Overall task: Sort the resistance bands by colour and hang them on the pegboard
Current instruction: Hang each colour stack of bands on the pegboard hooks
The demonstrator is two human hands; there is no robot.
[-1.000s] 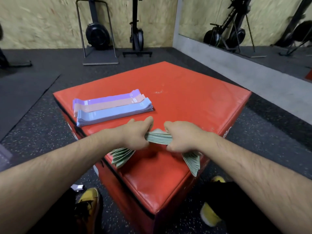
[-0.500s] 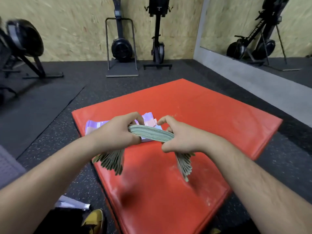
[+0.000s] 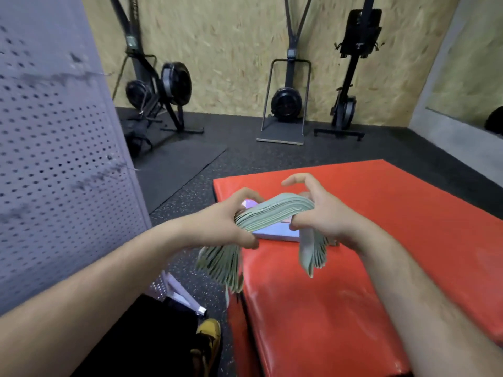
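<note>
Green bands [image 3: 272, 210] gripped in both hands, held up over the red box [image 3: 394, 240]

The bundle is clamped by the left hand [image 3: 226, 221], fingers curled tight round its 9 o'clock end, while the 3 o'clock end is pinched by the right hand [image 3: 324, 213] between thumb and lower fingers, with the forefinger lifted off and left loose. The stack is arched between the two fists, and both loose ends are fanned out and hung down toward 6 o'clock. Under the arch, a bit of the lilac and blue bands [image 3: 275, 231] can be seen, laid flat on the box's top. The grey pegboard [image 3: 54, 159] is stood out at 9 o'clock, pretty blurry. Gym machines [image 3: 287, 100] are parked at 12 o'clock by the chipboard wall, and a yellow shoe [image 3: 208, 336] can be spotted at 7 o'clock.
</note>
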